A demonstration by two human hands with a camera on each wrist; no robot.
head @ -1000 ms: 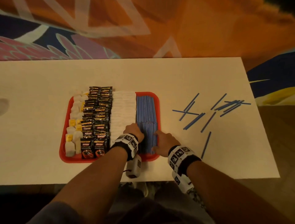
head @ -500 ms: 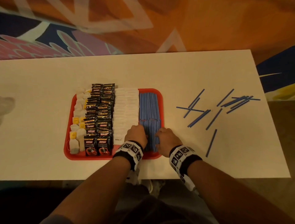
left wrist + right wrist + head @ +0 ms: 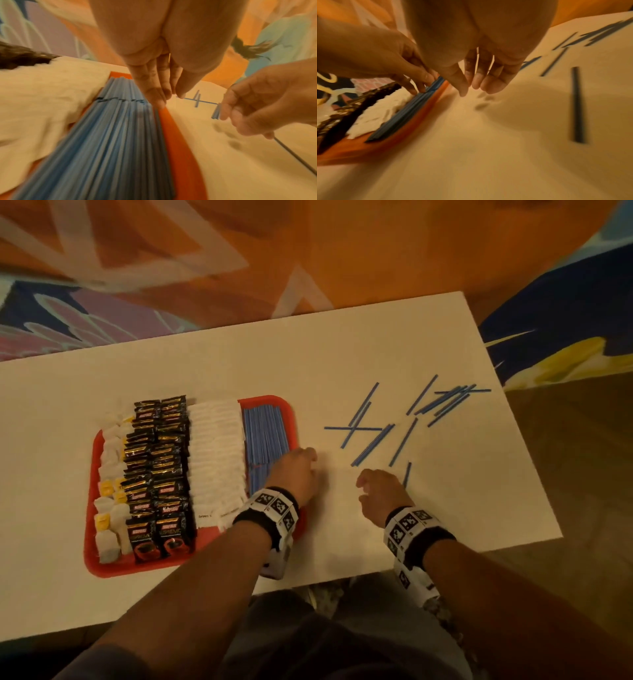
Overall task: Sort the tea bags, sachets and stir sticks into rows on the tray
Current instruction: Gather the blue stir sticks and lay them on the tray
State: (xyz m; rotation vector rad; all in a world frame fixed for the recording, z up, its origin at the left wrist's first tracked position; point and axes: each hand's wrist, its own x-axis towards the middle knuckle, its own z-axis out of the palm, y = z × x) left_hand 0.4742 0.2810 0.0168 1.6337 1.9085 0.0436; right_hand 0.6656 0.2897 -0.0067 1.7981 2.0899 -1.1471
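A red tray (image 3: 288,413) holds rows of tea bags (image 3: 111,474), black sachets (image 3: 157,460), white sachets (image 3: 215,460) and blue stir sticks (image 3: 263,433). My left hand (image 3: 301,460) is over the tray's right edge, its straight fingers (image 3: 154,97) touching the outermost sticks (image 3: 111,148). My right hand (image 3: 373,484) hovers over the bare table just right of the tray with relaxed fingers (image 3: 476,83) and holds nothing. One loose stick (image 3: 407,472) lies beside it, dark and blurred in the right wrist view (image 3: 576,105).
Several loose blue sticks (image 3: 371,445) lie scattered on the white table (image 3: 445,508) to the right of the tray, with a denser cluster (image 3: 448,398) near the far right edge. A patterned orange carpet surrounds the table.
Both hands have left the near end of the stick row. My right hand moved right, off the tray and over the table. My left hand shifted to the tray's right edge.
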